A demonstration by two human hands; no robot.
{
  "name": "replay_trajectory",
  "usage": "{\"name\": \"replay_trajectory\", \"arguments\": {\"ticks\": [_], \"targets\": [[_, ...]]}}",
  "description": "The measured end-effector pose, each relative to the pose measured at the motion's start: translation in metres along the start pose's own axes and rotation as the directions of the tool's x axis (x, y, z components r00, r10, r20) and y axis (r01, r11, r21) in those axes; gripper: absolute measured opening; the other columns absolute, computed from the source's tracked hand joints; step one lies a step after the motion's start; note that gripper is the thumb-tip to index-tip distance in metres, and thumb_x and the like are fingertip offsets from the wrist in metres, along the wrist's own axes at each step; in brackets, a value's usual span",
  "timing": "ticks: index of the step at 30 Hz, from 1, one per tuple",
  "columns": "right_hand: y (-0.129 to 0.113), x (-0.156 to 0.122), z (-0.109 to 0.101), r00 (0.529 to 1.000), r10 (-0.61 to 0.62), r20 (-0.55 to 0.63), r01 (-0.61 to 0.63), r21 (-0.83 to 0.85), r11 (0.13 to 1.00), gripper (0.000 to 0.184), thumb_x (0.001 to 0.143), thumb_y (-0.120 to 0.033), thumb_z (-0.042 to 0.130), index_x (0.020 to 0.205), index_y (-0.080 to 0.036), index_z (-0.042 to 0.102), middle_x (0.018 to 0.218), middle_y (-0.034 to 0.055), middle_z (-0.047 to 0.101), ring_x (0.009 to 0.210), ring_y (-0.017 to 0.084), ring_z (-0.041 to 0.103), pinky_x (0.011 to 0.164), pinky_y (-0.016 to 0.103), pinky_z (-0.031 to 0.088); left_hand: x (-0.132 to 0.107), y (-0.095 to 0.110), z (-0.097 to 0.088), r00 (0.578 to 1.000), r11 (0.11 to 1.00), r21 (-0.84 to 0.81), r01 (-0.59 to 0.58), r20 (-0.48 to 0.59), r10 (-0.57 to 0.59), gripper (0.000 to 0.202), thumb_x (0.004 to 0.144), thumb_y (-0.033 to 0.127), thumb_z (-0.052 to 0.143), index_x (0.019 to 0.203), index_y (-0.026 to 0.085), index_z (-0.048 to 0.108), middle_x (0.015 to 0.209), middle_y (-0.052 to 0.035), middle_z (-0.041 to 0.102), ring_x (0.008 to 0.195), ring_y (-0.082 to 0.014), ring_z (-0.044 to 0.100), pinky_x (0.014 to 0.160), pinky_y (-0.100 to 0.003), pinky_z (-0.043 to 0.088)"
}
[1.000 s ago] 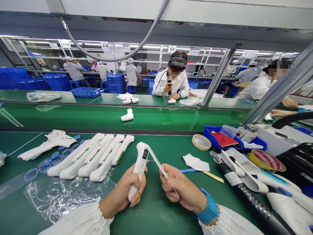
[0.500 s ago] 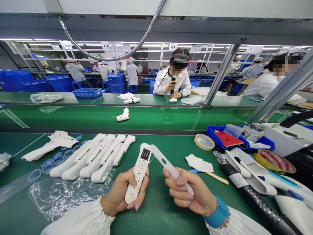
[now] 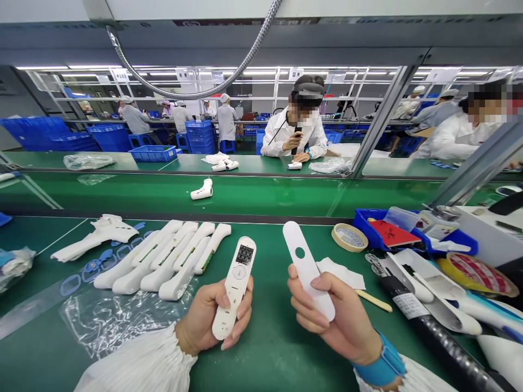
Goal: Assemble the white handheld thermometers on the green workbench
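Observation:
My left hand (image 3: 216,313) is closed around a slim white handheld device (image 3: 236,286), held upright and tilted a little right. Its face shows a dark digit display near the top, a round button and small slots below. Between the fingers and thumb of my right hand (image 3: 335,310) is a flat white cover plate (image 3: 304,261), rounded at both ends, with one round hole. A gap of green table separates the two parts. Left of my left hand, several white handle shells (image 3: 174,267) lie side by side, some showing green strips inside, beside a crumpled clear plastic bag (image 3: 122,321).
On the right are a tape roll (image 3: 350,238), a blue tray (image 3: 363,220) with a red packet, a cream-handled tool (image 3: 373,300) and a black ribbed tube (image 3: 441,340). A white gun-shaped shell (image 3: 100,234) lies left. Across the green belt (image 3: 261,193) sits a co-worker (image 3: 296,130).
My right hand has moved right, taking the cover plate away from the device and turning its flat face towards me. The white part on the belt has shifted slightly left.

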State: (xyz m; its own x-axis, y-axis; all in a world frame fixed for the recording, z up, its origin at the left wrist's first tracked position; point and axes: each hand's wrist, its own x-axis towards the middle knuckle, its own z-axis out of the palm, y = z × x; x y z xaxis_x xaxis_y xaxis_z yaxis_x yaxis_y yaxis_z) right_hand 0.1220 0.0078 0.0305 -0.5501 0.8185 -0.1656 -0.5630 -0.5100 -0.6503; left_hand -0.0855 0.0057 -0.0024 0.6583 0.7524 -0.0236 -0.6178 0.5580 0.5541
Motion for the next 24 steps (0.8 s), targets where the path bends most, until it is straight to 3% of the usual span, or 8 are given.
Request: {"name": "replay_trajectory", "arguments": {"ticks": [2,4,7,9,12,15,20,24], "targets": [[0.003,0.000,0.003,0.996,-0.021,-0.085,0.004,-0.197,0.980,0.019,0.073,-0.027,0.044,0.087,-0.018,0.054,0.058,-0.0050,0.044,0.037,0.004,0.024,0.034,0.018,0.014,-0.001,-0.001,0.001,1.000,1.000,-0.006,0.008,0.012,-0.008,0.033,0.057,0.013,0.041,0.086,0.008,0.058,0.059,-0.0034,0.053,0.038,-0.0117,0.050,0.027,-0.020,0.041],[0.004,0.002,0.003,0.985,-0.062,-0.163,-0.017,-0.447,0.894,0.021,0.077,-0.027,0.043,0.093,-0.020,0.054,0.065,-0.0040,0.048,0.039,0.004,0.027,0.035,0.018,0.016,-0.001,-0.001,0.002,0.999,1.000,-0.016,0.012,0.030,-0.012,0.035,0.058,0.013,0.041,0.088,0.007,0.058,0.060,-0.0038,0.053,0.040,-0.0116,0.050,0.028,-0.020,0.042],[0.007,0.006,-0.004,0.958,-0.207,-0.197,-0.029,-0.786,0.617,0.028,0.078,-0.025,0.045,0.105,-0.023,0.053,0.075,-0.0027,0.053,0.050,0.008,0.042,0.043,0.020,0.032,-0.002,-0.003,0.003,0.999,0.999,-0.037,0.011,0.041,-0.009,0.038,0.059,0.012,0.040,0.093,0.007,0.057,0.060,-0.0041,0.054,0.040,-0.0116,0.051,0.029,-0.020,0.042],[0.010,0.010,-0.012,0.936,-0.304,-0.178,-0.033,-0.904,0.426,0.035,0.078,-0.025,0.046,0.113,-0.024,0.051,0.082,-0.0004,0.057,0.068,0.014,0.054,0.061,0.027,0.044,-0.003,-0.004,0.004,0.999,0.999,-0.047,0.011,0.040,-0.009,0.038,0.060,0.012,0.040,0.094,0.007,0.057,0.060,-0.0042,0.054,0.039,-0.0115,0.050,0.029,-0.020,0.042],[0.015,0.014,-0.020,0.911,-0.389,-0.138,-0.035,-0.965,0.260,0.042,0.080,-0.027,0.045,0.122,-0.023,0.045,0.104,0.0056,0.058,0.098,0.022,0.054,0.085,0.038,0.043,-0.003,-0.006,0.005,1.000,0.998,-0.056,0.011,0.030,-0.009,0.037,0.061,0.012,0.040,0.094,0.006,0.057,0.061,-0.0045,0.054,0.039,-0.0114,0.050,0.029,-0.020,0.042],[0.017,0.017,-0.020,0.879,-0.475,-0.027,0.024,-0.994,0.102,0.045,0.080,-0.028,0.048,0.124,-0.022,0.044,0.118,0.0083,0.052,0.111,0.024,0.048,0.093,0.042,0.039,-0.003,-0.007,0.004,1.000,0.998,-0.057,0.016,0.017,-0.015,0.037,0.061,0.012,0.039,0.094,0.007,0.056,0.061,-0.0044,0.054,0.039,-0.0116,0.050,0.028,-0.020,0.041],[0.020,0.016,-0.005,0.726,-0.642,0.246,0.203,-0.969,-0.141,0.026,0.081,-0.027,0.054,0.107,-0.025,0.056,0.106,0.0073,0.054,0.102,0.023,0.049,0.085,0.040,0.043,-0.002,-0.011,0.005,0.999,0.997,-0.051,0.050,0.015,-0.050,0.036,0.062,0.013,0.039,0.094,0.010,0.056,0.061,-0.0039,0.055,0.039,-0.0123,0.050,0.028,-0.021,0.040],[0.026,0.016,0.007,0.667,-0.644,0.375,0.332,-0.923,-0.195,0.018,0.079,-0.024,0.059,0.097,-0.023,0.060,0.091,0.0056,0.055,0.086,0.020,0.051,0.072,0.034,0.044,-0.001,-0.016,0.007,0.990,0.992,0.011,0.123,0.066,-0.123,0.023,0.061,0.011,0.039,0.073,0.007,0.058,0.053,-0.0051,0.054,0.036,-0.0124,0.050,0.029,-0.020,0.040]]}}
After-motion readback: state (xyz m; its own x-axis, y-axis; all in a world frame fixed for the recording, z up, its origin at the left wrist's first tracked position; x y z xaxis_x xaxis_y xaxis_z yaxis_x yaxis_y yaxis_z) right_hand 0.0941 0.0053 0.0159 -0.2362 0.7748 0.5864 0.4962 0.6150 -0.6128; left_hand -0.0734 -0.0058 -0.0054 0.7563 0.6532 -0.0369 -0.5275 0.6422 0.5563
